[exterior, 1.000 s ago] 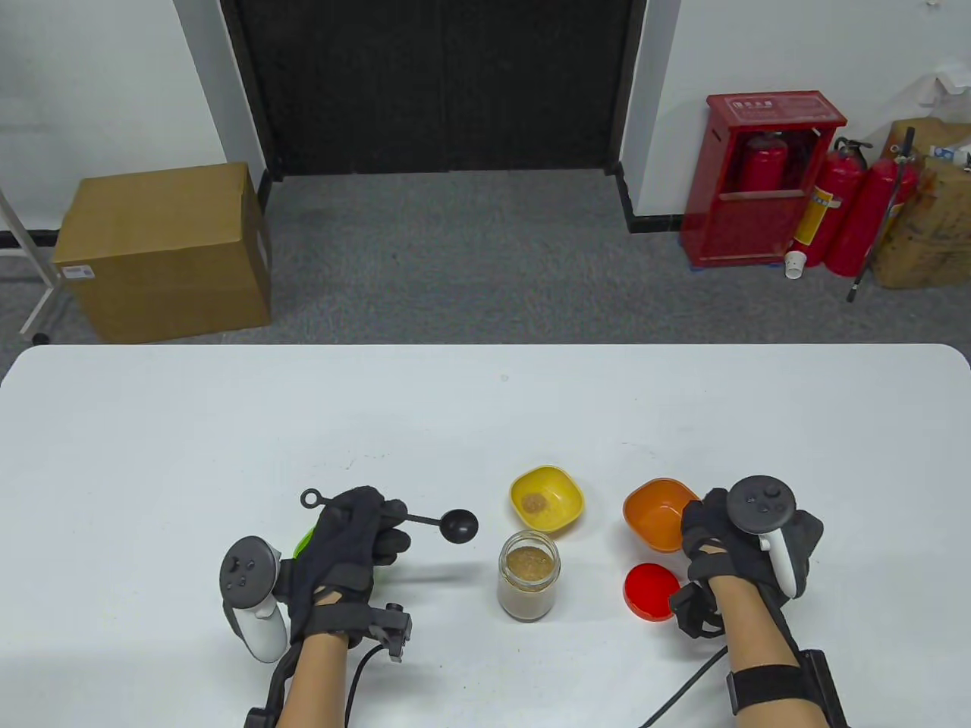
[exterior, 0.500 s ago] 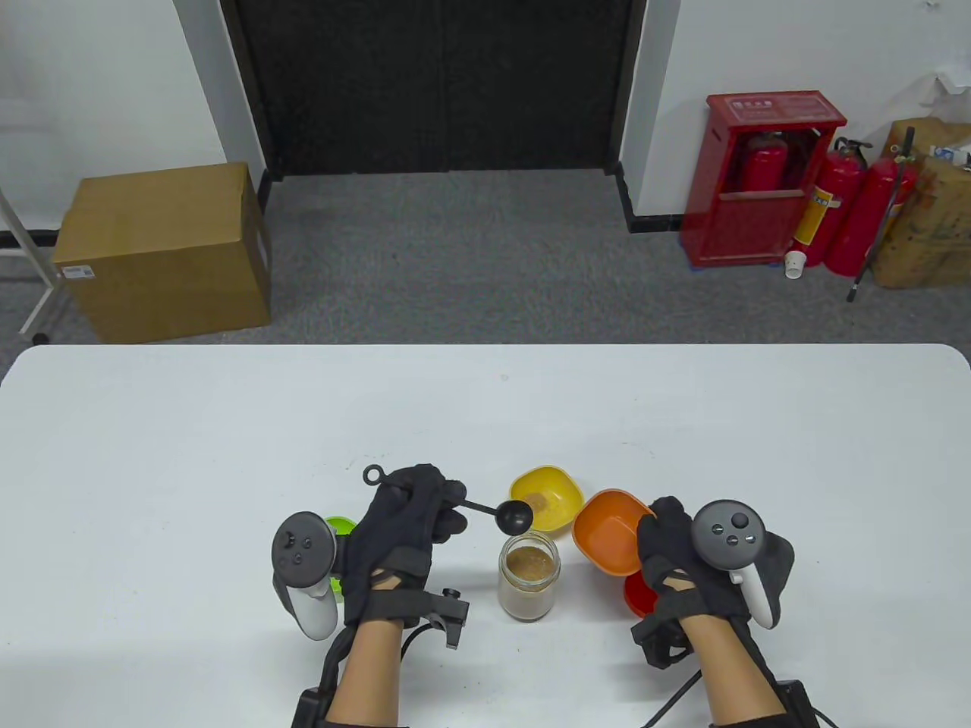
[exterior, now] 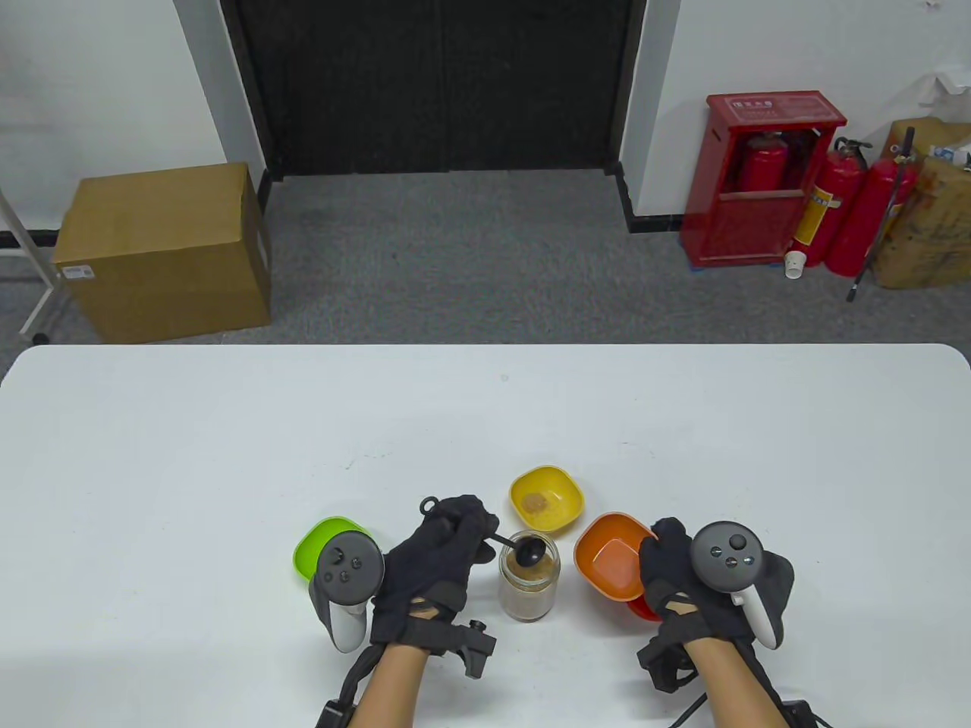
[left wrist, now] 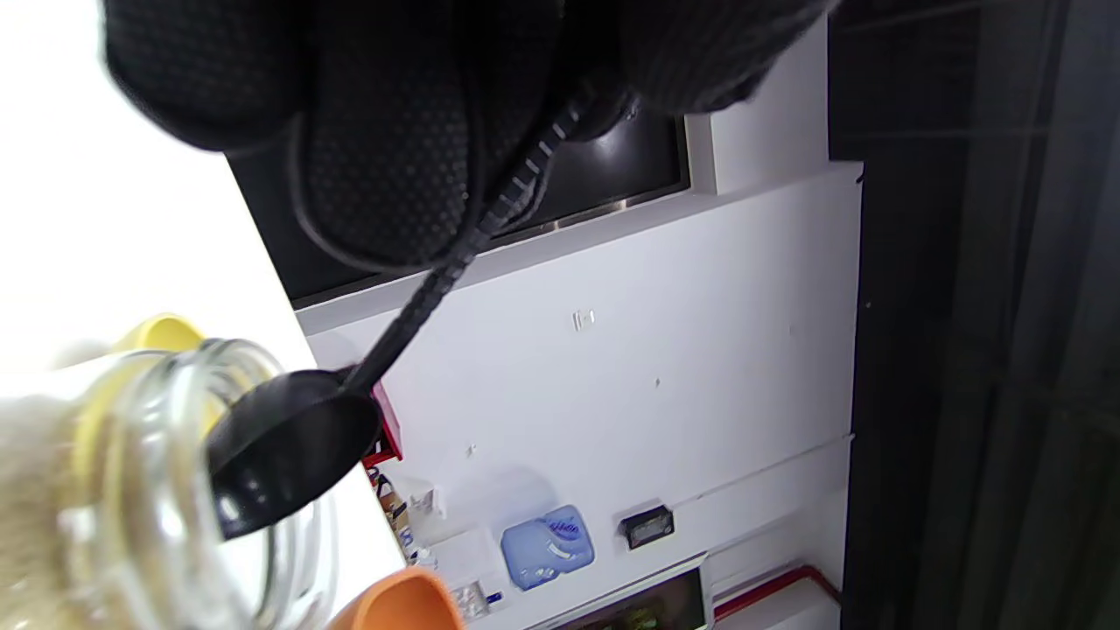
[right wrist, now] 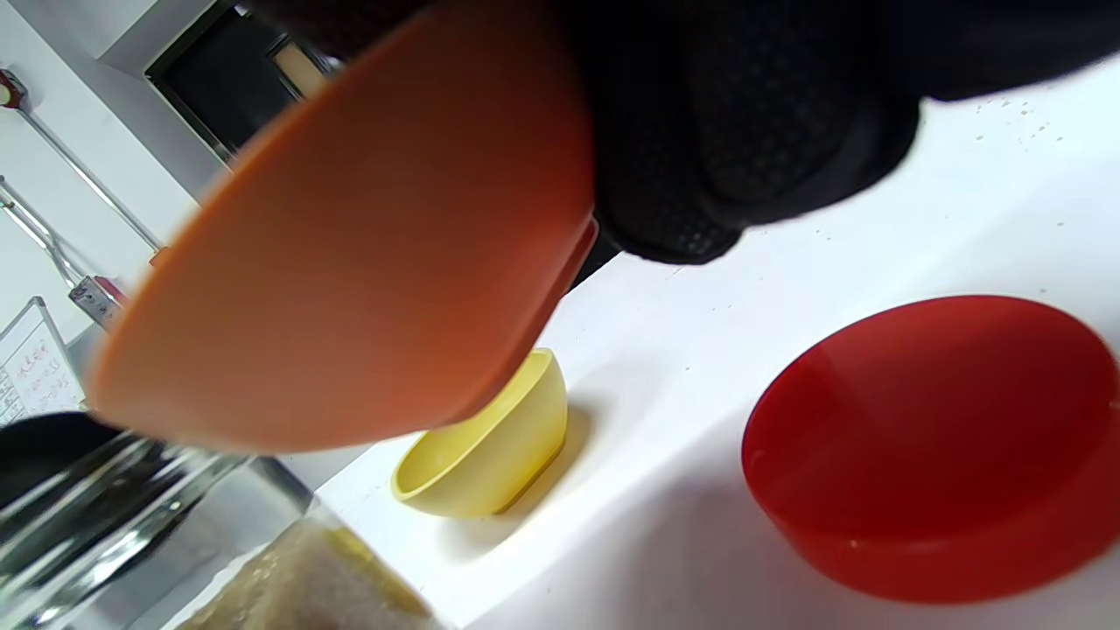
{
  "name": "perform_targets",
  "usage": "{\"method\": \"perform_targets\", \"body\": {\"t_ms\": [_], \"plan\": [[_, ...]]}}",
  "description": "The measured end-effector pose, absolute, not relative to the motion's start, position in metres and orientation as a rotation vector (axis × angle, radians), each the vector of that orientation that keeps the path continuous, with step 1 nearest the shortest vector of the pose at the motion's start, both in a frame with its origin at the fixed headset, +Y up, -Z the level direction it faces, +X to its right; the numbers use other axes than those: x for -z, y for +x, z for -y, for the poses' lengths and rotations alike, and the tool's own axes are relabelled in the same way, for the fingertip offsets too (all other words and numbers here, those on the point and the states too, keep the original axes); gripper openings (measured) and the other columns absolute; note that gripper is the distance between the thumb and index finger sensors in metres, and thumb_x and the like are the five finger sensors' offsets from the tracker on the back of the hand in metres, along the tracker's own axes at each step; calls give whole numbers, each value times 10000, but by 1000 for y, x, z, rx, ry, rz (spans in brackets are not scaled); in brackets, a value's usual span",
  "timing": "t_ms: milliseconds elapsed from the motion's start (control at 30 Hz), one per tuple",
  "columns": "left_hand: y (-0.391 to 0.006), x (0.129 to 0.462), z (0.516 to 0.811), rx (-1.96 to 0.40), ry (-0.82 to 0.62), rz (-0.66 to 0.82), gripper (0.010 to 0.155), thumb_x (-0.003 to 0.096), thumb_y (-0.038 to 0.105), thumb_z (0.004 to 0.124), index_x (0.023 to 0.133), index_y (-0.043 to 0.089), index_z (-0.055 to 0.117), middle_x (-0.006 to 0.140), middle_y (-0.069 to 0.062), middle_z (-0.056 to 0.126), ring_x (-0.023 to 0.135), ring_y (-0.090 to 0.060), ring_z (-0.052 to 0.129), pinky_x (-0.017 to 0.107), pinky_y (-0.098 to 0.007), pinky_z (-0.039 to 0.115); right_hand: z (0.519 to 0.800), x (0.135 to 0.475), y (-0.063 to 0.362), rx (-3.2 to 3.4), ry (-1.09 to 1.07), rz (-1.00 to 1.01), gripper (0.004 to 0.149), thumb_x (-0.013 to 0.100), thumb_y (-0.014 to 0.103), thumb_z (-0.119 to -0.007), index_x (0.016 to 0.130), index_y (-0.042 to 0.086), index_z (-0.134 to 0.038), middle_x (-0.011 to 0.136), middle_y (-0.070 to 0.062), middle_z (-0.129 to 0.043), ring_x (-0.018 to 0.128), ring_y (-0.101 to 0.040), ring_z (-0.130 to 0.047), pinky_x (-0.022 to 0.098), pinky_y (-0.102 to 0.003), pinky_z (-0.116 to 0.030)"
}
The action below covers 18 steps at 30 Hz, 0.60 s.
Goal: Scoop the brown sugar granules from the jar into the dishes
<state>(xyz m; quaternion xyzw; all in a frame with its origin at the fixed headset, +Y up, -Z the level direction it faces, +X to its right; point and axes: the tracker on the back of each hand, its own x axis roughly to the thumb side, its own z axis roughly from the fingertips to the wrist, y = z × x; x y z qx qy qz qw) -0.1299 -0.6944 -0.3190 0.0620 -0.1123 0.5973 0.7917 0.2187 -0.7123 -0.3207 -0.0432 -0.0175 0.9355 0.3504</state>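
We grip the black scoop (exterior: 516, 544) by its handle in our left hand (exterior: 440, 565), fingers curled around the shaft, with the ring end poking out past the knuckles. Its round bowl sits right at the mouth of the glass jar (exterior: 529, 588), just to the right of that hand; the left wrist view shows the bowl (left wrist: 284, 446) at the jar rim (left wrist: 157, 455), tipped on edge, though we cannot tell whether it touches the brown sugar (exterior: 523, 565) inside. The jar stands upright on the table (exterior: 227, 432), about half filled.

Our right hand (exterior: 683, 580) holds the orange dish (exterior: 611, 557) by its near rim, tilted and lifted off the surface, just right of the jar. From the right wrist view the orange dish (right wrist: 350, 245) hangs above the table with our gloved fingers (right wrist: 744, 131) wrapped on its edge. The red lid (right wrist: 927, 437) lies flat below it, mostly hidden under the hand in the table view.

The yellow dish (exterior: 546, 497) rests just beyond the jar with a small heap of sugar in it. The green dish (exterior: 318, 542) sits left of our left hand, partly behind the tracker (exterior: 345, 580).

Past the white table, grey carpet runs to a dark doorway (exterior: 440, 83). A cardboard box (exterior: 163, 250) stands at the left and a red extinguisher cabinet (exterior: 758, 178) with loose extinguishers (exterior: 865, 208) at the right.
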Motion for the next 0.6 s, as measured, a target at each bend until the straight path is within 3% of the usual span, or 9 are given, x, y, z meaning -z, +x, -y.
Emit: {"method": "perform_targets", "body": {"t_ms": [367, 600], "plan": [[-117, 315, 695, -1089, 154, 266, 464, 542, 345, 839, 953, 165, 724, 888, -64, 946, 629, -268, 1057, 508, -533, 820, 716, 319, 212, -2447, -79, 26, 465, 577, 275, -727, 929, -25, -675, 640, -237, -957, 365, -384, -914, 190, -534, -810], [-112, 312, 696, -983, 194, 235, 441, 538, 422, 839, 881, 150, 780, 768, -68, 1011, 518, -245, 1089, 430, -489, 859, 719, 320, 211, -2460, -80, -6, 463, 576, 275, -729, 926, -24, -683, 632, -235, -962, 358, -380, -915, 185, -529, -812]]}}
